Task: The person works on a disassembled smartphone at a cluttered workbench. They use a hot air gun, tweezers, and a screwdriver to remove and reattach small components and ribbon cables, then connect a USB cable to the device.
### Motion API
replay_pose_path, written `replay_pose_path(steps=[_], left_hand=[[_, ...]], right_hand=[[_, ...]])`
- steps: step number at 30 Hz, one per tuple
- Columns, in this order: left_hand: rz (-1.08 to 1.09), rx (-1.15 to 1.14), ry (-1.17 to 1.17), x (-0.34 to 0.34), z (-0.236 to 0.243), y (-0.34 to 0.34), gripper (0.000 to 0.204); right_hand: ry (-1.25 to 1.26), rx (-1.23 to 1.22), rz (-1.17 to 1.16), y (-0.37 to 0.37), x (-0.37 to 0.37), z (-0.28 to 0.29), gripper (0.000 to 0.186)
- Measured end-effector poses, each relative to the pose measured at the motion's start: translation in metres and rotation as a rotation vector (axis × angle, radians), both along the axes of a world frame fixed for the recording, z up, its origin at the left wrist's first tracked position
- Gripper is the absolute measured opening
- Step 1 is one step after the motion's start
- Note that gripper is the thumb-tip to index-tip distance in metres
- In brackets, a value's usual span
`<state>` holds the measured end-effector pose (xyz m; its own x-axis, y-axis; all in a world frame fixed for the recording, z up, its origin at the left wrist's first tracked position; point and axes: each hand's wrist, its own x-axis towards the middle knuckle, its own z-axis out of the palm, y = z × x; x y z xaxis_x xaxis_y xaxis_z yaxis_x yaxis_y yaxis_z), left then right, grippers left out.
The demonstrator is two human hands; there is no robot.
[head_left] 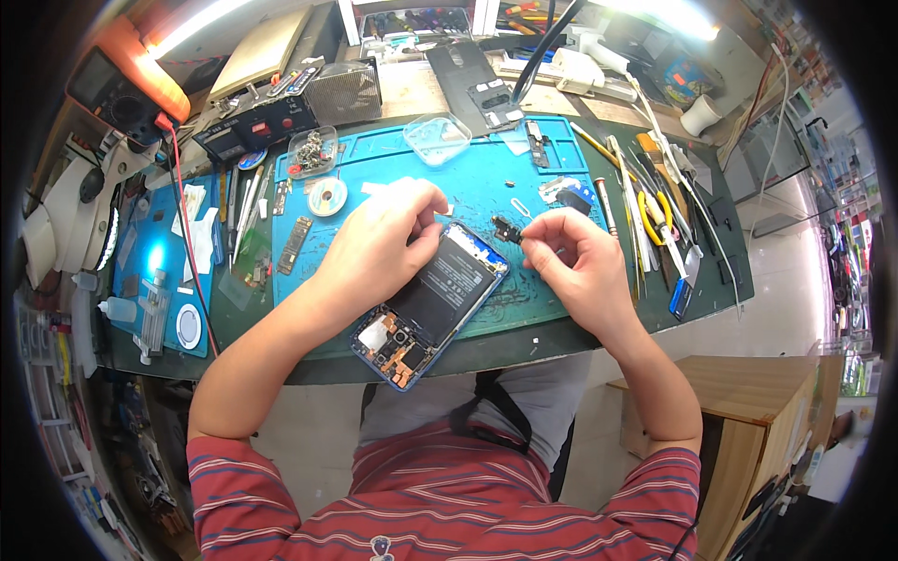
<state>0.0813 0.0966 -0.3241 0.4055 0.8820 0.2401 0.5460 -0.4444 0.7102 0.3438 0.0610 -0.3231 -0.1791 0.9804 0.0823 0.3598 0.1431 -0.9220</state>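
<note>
An opened phone (447, 280) lies slanted at the mat's front edge, with its black battery, copper-coloured pieces and camera parts bared. My left hand (398, 229) is over the phone's upper left edge, thumb and fingers curled close together; what they hold, if anything, I cannot make out. To the right of the phone's top end, my right hand (580, 266) pinches a small black phone part (506, 229) between thumb and fingers, just above the mat. Close by lies a small metal pin with a loop (521, 208).
The blue mat (374, 159) carries a solder spool (327, 196), a clear plastic box (437, 138) and a box of small metal parts (311, 151). Tweezers and yellow-handled pliers (655, 213) lie right. A multimeter (122, 98) and a black power unit (257, 129) stand back left.
</note>
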Motion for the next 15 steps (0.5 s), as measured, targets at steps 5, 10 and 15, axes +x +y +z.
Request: replay_pose_path(steps=[5, 10, 15], left_hand=[[-0.084, 0.346, 0.127, -0.009, -0.01, 0.001, 0.013], [-0.094, 0.373, 0.268, -0.009, 0.003, -0.011, 0.015], [-0.085, 0.482, 0.384, -0.001, 0.012, -0.014, 0.019]], right_hand=[[0.038, 0.046, -0.03, -0.016, -0.003, -0.003, 0.013], [0.044, 0.171, -0.061, -0.021, -0.009, -0.007, 0.016], [-0.16, 0.452, -0.067, -0.021, -0.014, -0.008, 0.02]])
